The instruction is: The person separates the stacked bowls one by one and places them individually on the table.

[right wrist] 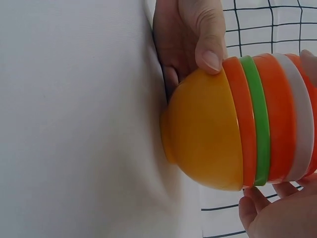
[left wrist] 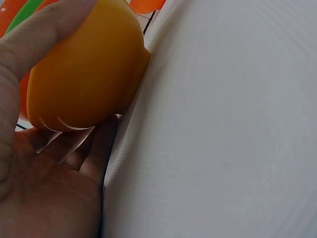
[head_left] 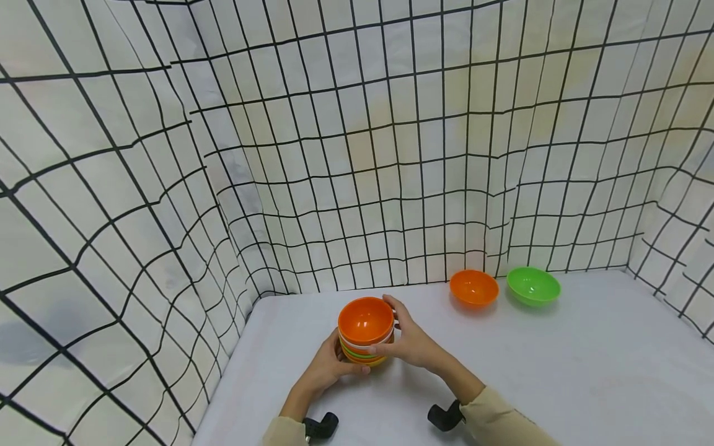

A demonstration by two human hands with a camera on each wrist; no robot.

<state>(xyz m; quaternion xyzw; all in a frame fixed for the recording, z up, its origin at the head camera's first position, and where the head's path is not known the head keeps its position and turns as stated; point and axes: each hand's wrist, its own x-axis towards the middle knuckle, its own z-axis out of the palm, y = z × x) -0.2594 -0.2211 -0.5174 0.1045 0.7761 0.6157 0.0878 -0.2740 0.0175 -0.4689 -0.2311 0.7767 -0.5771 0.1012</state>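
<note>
A stack of nested bowls (head_left: 365, 322) stands on the white tabletop between the hands, with an orange bowl uppermost. From the right wrist view, its lowest member is a yellow bowl (right wrist: 205, 134); above it come orange, green (right wrist: 257, 124), orange, white (right wrist: 300, 119) and orange rims. The left hand (head_left: 325, 370) holds the stack low on its left side, thumb in front and fingers around the yellow bowl (left wrist: 84, 74). Higher up, the right hand (head_left: 413, 342) grips the upper bowls from the right, its thumb at the front and fingers behind.
Farther back on the right, an orange bowl (head_left: 474, 289) and a green bowl (head_left: 533, 287) sit side by side on the table (head_left: 586, 359). A white backdrop with a black grid (head_left: 362, 155) encloses the table's back and sides. Black wrist-worn devices (head_left: 444, 417) hang near each forearm.
</note>
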